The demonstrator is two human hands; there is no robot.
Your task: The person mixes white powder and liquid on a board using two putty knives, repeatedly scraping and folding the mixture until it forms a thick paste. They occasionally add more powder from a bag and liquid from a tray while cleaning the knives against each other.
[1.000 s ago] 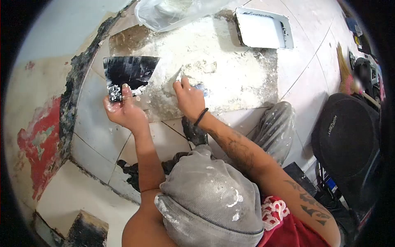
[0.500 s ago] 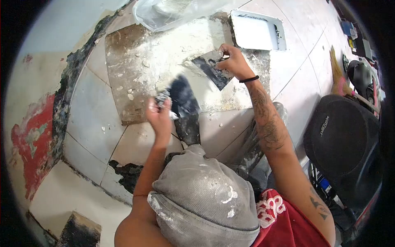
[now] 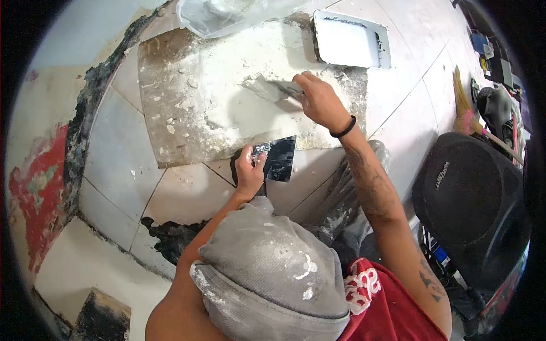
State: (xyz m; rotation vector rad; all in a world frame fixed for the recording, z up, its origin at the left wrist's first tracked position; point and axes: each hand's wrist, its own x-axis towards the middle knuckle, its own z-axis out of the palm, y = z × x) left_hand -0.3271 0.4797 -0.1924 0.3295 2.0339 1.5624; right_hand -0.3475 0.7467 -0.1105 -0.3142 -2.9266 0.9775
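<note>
One black blade (image 3: 281, 162), tight in the left hand (image 3: 249, 175), has moved to the near edge of the board (image 3: 162, 74), while the right hand (image 3: 324, 103) grips a grey blade (image 3: 265, 89) over the white stuff (image 3: 239, 57), which now looks easier to reach.

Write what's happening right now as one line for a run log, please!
left hand: holds dark scraper | right hand: holds second scraper over smeared board | around: white tray, plastic bag, black speaker
</note>
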